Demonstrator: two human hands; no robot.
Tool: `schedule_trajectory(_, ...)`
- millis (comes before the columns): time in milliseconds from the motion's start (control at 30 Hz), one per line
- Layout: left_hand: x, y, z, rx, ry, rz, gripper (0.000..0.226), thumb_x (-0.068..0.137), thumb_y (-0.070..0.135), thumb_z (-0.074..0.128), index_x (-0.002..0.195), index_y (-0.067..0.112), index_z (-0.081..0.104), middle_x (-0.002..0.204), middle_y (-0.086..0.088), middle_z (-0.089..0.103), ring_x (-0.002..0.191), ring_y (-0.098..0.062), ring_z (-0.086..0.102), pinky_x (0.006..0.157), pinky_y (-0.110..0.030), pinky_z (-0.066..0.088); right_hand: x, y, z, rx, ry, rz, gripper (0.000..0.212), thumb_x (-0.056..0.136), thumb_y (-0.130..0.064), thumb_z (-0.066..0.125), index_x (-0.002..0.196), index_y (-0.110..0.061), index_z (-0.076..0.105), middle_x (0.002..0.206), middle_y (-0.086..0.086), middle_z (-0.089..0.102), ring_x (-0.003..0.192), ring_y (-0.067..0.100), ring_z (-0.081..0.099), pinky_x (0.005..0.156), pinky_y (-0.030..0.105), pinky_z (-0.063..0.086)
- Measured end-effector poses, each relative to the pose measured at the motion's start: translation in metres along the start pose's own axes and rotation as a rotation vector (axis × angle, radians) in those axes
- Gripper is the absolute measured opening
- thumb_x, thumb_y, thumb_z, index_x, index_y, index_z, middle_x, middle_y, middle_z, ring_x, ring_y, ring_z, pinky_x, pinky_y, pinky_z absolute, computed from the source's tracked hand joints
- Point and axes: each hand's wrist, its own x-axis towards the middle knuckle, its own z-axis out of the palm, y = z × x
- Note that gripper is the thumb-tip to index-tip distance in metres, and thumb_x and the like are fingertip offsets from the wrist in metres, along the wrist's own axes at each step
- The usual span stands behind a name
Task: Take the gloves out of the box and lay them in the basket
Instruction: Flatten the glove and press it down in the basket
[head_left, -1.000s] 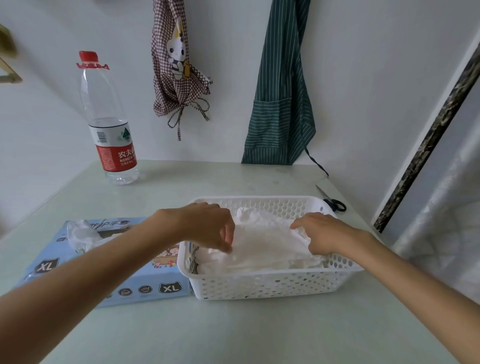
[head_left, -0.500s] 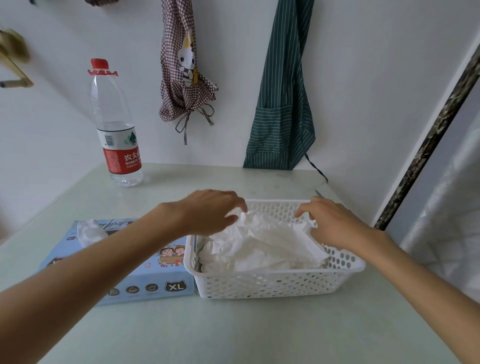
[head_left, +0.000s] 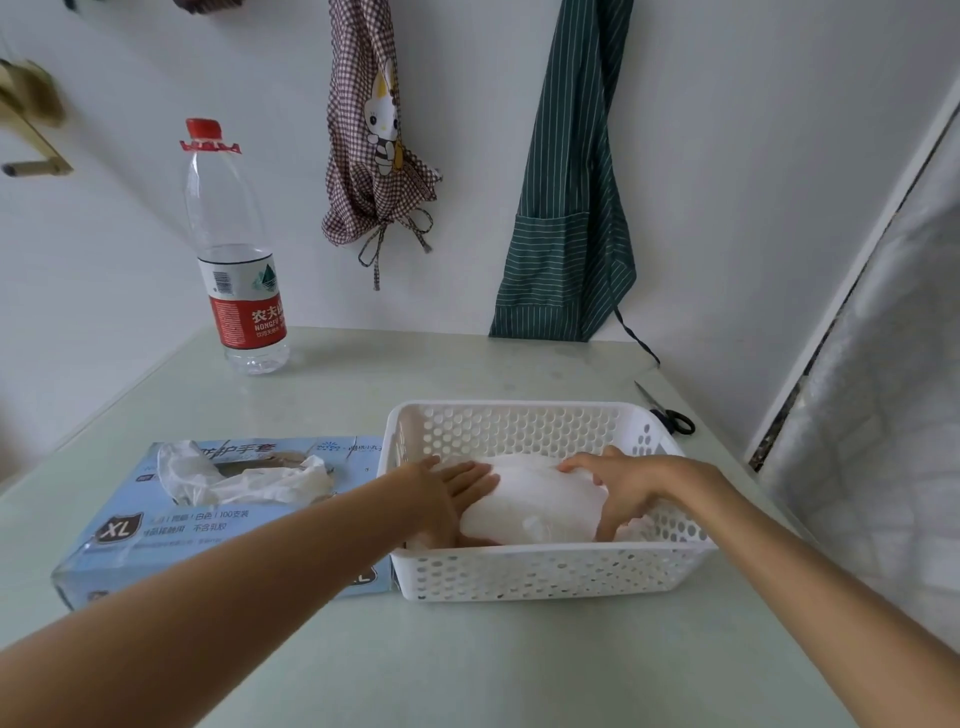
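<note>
The left hand (head_left: 449, 496) is lying inside the basket (head_left: 545, 571) with its fingers (head_left: 475, 475) straight and held together, pressing flat against the left side of the pile of gloves (head_left: 535, 509). The right hand (head_left: 631, 480) is resting on the right side of the same pile, its fingers (head_left: 582, 464) curling over the top edge and its thumb running down the near side, so the hand is cupping the pile between fingers and thumb. Both forearms are reaching in over the near rim of the basket.

The pile of gloves is sitting in the middle of the basket, bunched into a white rounded mass between the two hands. The basket is standing on the table (head_left: 467, 665), touching the right end of the box (head_left: 208, 525). The box is lying flat, and one more glove (head_left: 244, 475) is sticking out of its top opening.

A water bottle (head_left: 234, 260) is standing upright at the back left of the table, well apart from the box. Scissors (head_left: 667, 413) are lying just behind the far right corner of the basket. A checked cloth (head_left: 371, 156) and a striped apron (head_left: 569, 208) are hanging on the wall behind the table.
</note>
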Motion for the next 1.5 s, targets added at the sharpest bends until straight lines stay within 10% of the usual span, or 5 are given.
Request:
schedule_trajectory(333,-0.032,-0.012,-0.031,-0.044,0.042,0.01,0.086,0.089,0.069,0.027,0.152,0.021,-0.006,0.16,0.003,-0.005,0.147,-0.014,-0.004,0.119,-0.043,-0.006,-0.024,0.002,-0.004,-0.053,0.13,-0.109,0.075,0.082,-0.018,0.073,0.143,-0.035,0.034,0.147,0.001,0.029,0.128,0.02,0.041,0.095,0.026,0.044)
schedule_trajectory(567,-0.046,-0.006,-0.03,0.219,-0.122,-0.121,0.063,0.101,0.05,0.016,0.152,0.018,-0.002,0.16,0.001,0.003,0.147,-0.018,0.005,0.117,-0.043,-0.006,-0.035,-0.014,0.008,0.055,0.109,-0.281,0.065,0.083,-0.036,0.072,0.138,-0.044,0.038,0.11,-0.01,0.044,0.09,0.002,0.047,0.079,0.016,0.039)
schedule_trajectory(967,-0.123,-0.075,0.036,-0.659,0.836,-0.19,0.037,0.097,0.027,0.049,0.133,0.034,0.049,0.141,0.016,0.047,0.132,-0.008,0.041,0.116,-0.038,0.021,-0.055,-0.057,0.008,0.131,0.321,-0.256,0.038,0.091,-0.029,0.063,0.126,-0.037,0.051,0.127,-0.012,0.051,0.112,0.006,0.048,0.093,0.022,0.04)
schedule_trajectory(1267,-0.169,-0.154,0.078,-0.804,0.527,-0.571,0.053,0.088,0.045,0.059,0.136,0.027,0.047,0.139,0.002,0.052,0.122,-0.019,0.053,0.103,-0.045,0.041,-0.033,-0.203,0.046,0.243,0.639,-0.582,0.024,0.093,-0.037,0.056,0.117,-0.035,0.062,0.118,-0.018,0.057,0.117,0.004,0.044,0.089,0.024,0.036)
schedule_trajectory(1500,-0.17,-0.159,0.08,-0.894,0.889,-0.513,0.008,0.083,0.041,0.066,0.083,0.033,0.068,0.081,0.019,0.066,0.08,-0.004,0.063,0.076,-0.031,0.051,-0.016,-0.223,0.057,0.201,0.659,-0.571,0.018,0.087,-0.044,0.064,0.096,-0.03,0.071,0.097,-0.014,0.063,0.087,0.005,0.055,0.075,0.028,0.045)
